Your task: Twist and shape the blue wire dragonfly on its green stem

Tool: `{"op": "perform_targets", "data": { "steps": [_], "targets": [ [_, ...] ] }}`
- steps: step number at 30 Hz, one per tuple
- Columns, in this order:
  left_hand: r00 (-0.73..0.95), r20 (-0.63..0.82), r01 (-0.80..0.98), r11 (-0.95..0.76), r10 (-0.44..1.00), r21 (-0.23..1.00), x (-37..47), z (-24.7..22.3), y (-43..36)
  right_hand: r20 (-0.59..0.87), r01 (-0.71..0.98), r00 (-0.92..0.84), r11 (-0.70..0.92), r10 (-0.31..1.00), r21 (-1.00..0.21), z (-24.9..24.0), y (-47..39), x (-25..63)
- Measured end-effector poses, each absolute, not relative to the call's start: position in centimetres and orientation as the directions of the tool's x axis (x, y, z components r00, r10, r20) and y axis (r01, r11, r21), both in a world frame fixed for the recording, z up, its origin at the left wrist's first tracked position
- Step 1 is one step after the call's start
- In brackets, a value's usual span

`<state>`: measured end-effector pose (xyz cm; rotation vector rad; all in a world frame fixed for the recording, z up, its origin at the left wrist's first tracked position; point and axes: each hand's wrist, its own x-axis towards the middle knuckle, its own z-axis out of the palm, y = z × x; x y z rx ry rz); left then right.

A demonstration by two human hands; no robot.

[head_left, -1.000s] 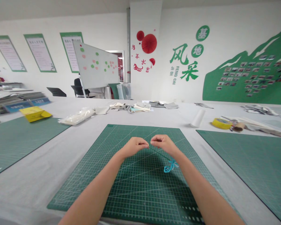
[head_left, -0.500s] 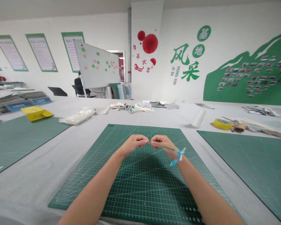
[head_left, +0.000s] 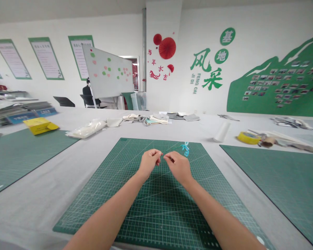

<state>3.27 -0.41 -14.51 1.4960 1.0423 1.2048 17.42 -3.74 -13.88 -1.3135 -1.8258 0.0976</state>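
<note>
Above the green cutting mat (head_left: 156, 194), my left hand (head_left: 150, 162) pinches thumb and fingers at the end of a thin green stem, which is hard to see against the mat. My right hand (head_left: 179, 166) is also closed in a pinch, its fingertips just right of the left ones; what lies between them is too small to make out. Beyond my right hand's knuckles shows a small light-blue and white flower-like ornament (head_left: 185, 148) at the stem's far end. Both hands are raised, casting a shadow on the mat.
Cutting mats (head_left: 276, 180) lie at right and left. A plastic-wrapped packet (head_left: 87, 129), yellow box (head_left: 40, 125), fabric scraps (head_left: 159, 119), white roll (head_left: 221, 132) and yellow tape roll (head_left: 248, 138) lie around. A seated person (head_left: 87, 91) is behind the whiteboard (head_left: 109, 73).
The blue ornament has swung from over my right wrist to beyond my right hand. My right hand has turned so its back faces me, and my left hand has rotated slightly.
</note>
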Motion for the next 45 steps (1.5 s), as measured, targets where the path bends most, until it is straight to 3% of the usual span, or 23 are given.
{"op": "perform_targets", "data": {
  "steps": [4, 7, 14, 21, 26, 35, 41, 45],
  "targets": [
    [0.167, 0.239, 0.248, -0.275, 0.956, 0.929, 3.1, -14.6, -0.3, 0.652, 0.850, -0.183, 0.451, 0.736, -0.271, -13.6, -4.0, 17.5],
    [0.213, 0.305, 0.364, -0.365, 0.928, 0.857, 2.9, -14.4, -0.5, 0.676, 0.870, -0.232, 0.460, 0.700, -0.177, -13.4, -3.8, 17.8],
    [0.394, 0.456, 0.492, -0.602, 0.798, 0.629, 2.4, -13.2, -0.9, 0.674, 0.849, -0.228, 0.483, 0.703, -0.216, -13.4, -3.1, 18.8],
    [0.503, 0.446, 0.525, -0.672, 0.740, 0.523, 1.8, -12.7, -0.7, 0.631, 0.858, -0.232, 0.462, 0.740, -0.227, -13.6, -3.2, 18.7],
    [0.515, 0.402, 0.554, -0.652, 0.757, 0.518, 1.7, -12.5, -0.8, 0.638, 0.853, -0.256, 0.480, 0.726, -0.204, -13.6, -3.3, 18.5],
    [0.543, 0.401, 0.520, -0.671, 0.737, 0.529, 1.7, -12.4, -0.8, 0.607, 0.766, -0.191, 0.504, 0.771, -0.399, -13.7, -2.8, 18.8],
    [0.580, 0.429, 0.487, -0.717, 0.693, 0.500, 1.2, -12.6, -0.3, 0.507, 0.716, -0.225, 0.495, 0.832, -0.493, -13.8, -2.3, 19.0],
    [0.621, 0.397, 0.409, -0.712, 0.676, 0.571, 0.8, -12.4, -0.1, 0.399, 0.600, -0.280, 0.484, 0.873, -0.637, -14.0, -2.0, 19.2]
  ]
}}
